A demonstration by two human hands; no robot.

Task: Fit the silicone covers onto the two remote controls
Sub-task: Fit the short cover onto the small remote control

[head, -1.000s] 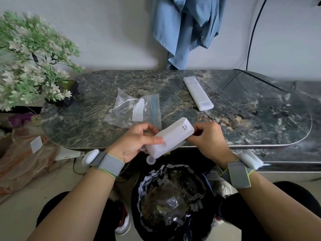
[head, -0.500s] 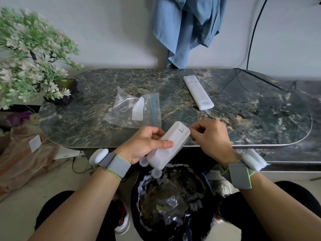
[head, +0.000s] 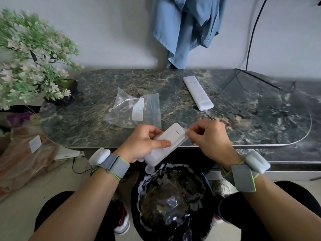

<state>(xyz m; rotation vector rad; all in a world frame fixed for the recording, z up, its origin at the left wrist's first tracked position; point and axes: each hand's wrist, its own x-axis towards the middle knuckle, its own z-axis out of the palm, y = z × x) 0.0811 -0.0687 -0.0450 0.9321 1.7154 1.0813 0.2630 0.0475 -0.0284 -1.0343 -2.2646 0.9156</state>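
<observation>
A white remote control [head: 169, 141] sits partly inside a translucent silicone cover [head: 183, 139], tilted, over the near edge of the marble table [head: 243, 122]. My left hand [head: 145, 143] grips its lower body, thumb across the top. My right hand [head: 209, 138] pinches the cover's edge at the remote's upper right end. A second white remote [head: 198, 92] lies flat on the table at the back right; I cannot tell whether it wears a cover.
A clear zip bag [head: 135, 108] with a white label lies left of centre on the table. A potted plant [head: 29, 54] stands at the far left. A black bin [head: 173, 200] sits between my knees. A blue garment [head: 184, 26] and a cable [head: 255, 30] hang on the wall.
The remote has turned more upright and moved slightly away from me. My right hand shifted from behind its end to pinching the cover's edge at the top right.
</observation>
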